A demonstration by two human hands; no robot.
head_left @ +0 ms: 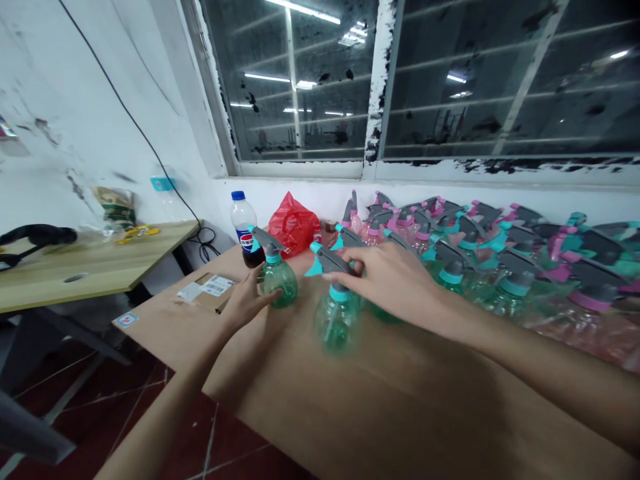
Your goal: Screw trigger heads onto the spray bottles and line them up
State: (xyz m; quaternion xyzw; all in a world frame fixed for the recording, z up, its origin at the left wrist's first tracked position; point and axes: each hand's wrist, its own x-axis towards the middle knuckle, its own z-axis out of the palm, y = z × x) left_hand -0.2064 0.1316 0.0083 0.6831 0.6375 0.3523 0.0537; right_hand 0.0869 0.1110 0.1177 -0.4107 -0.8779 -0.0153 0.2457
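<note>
My left hand (pixel 250 297) is closed around the side of a green spray bottle (pixel 280 283) with a grey and turquoise trigger head, at the table's far left part. To its right, my right hand (pixel 383 277) grips the spray head of a second green spray bottle (pixel 339 320) from above. This bottle's body is smeared by motion, and I cannot tell whether its base touches the table. Close behind my right hand stand more spray bottles (pixel 453 273), partly hidden by it.
Several green and pink spray bottles (pixel 515 283) crowd the table's right side below the window. A red plastic bag (pixel 293 223), a cola bottle (pixel 245 230) and a flat labelled cardboard piece (pixel 213 290) are at the left. A second table (pixel 100 267) stands beyond a gap.
</note>
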